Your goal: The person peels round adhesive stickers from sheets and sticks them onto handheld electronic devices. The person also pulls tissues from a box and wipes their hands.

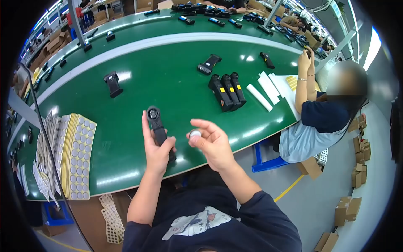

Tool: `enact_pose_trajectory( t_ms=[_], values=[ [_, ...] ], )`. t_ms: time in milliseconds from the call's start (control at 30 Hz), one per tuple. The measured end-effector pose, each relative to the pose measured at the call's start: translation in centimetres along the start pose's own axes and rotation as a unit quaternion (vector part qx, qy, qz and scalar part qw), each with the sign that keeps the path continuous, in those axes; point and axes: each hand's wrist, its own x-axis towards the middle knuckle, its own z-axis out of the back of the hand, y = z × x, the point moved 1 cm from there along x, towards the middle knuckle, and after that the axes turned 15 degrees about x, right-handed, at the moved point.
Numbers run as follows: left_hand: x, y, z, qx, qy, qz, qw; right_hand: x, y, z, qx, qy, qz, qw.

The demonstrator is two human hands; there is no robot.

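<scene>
Upright in my left hand [156, 158] is a black handheld device [158, 129] with a round, ringed head at its top; my fingers and thumb wrap its lower body. My right hand [218, 149] pinches a small round whitish disc [195, 133] between thumb and fingers, a short way right of the device and apart from it. Sheets of similar round discs [82, 155] lie stacked at the left end of the green table [126, 138]. Beyond my right hand stand three black devices [226, 93] with yellow labels, side by side.
Single black devices lie farther off, one at left [112, 84] and another [208, 64] near the middle. White strips [260, 92] lie at right beside a seated co-worker [323, 113] with raised hands. A dark cable [46, 138] crosses the left side. Behind runs a pale rail [168, 40].
</scene>
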Motion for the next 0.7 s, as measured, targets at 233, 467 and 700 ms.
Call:
enact_pose_trajectory(
  t_ms=[233, 467, 700],
  values=[
    [-0.5, -1.7, -1.3, 0.031, 0.024, -0.067, 0.997, 1.3, 1.3, -1.5, -0.07, 0.082, 0.096, 0.99],
    [-0.1, -0.6, -2.5, 0.031, 0.044, -0.122, 0.991, 2.4, 0.7, -3.4, -0.126, 0.048, 0.015, 0.991],
    [-0.3, -0.4, -3.0, 0.063, 0.031, -0.15, 0.986, 2.9, -0.3, -2.9, -0.12, 0.038, 0.028, 0.992]
  ],
)
